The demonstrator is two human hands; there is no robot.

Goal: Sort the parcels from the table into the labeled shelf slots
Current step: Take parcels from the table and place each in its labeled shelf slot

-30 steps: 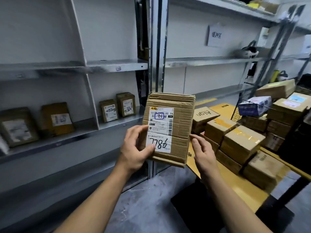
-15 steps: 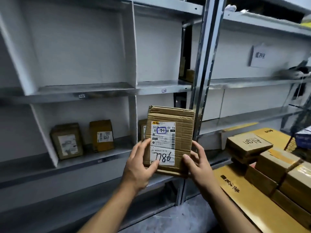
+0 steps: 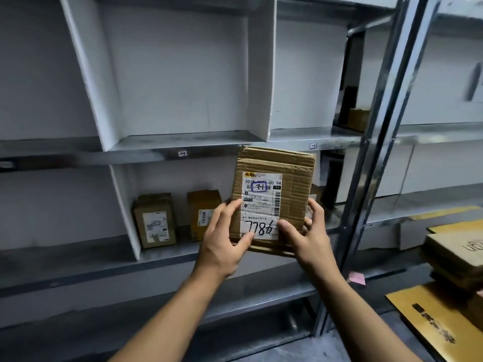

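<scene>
**A:** What is taking up most of the view?

**B:** Grey shelving [image 3: 130, 155] is filling it, with white dividers splitting each level into slots. A metal upright [image 3: 366, 178] is running down its right side, and stacked cartons [image 3: 454, 249] are sitting at the far right edge.

**A:** And where is the parcel?

**B:** The person is holding the parcel [image 3: 295, 184] in the air in front of the shelving, its top edge overlapping the front lip of the middle board. It is standing on end. Its long axis is running nearly vertical, with the top leaning slightly to the right. Its labelled face is pointing back at the camera, and the print is reading upright.

**A:** How are the hands lying?

**B:** The left hand [image 3: 222, 246] is gripping the lower left corner, thumb pressing on the front and fingers curling along the left edge. The right hand [image 3: 308, 239] is gripping the lower right corner the same way, thumb on the front and fingers wrapping the right edge.

**A:** Anything smaller?

**B:** Two shelved parcels [image 3: 155, 220] are standing upright in the lower slot, left of the held one. The nearer one is partly hidden behind the left fingers. The white label [image 3: 261, 205] is showing "7786" in handwriting. Small slot tags [image 3: 182, 153] are sticking to the middle lip, and a pink note [image 3: 356, 278] is lying by the upright.
</scene>
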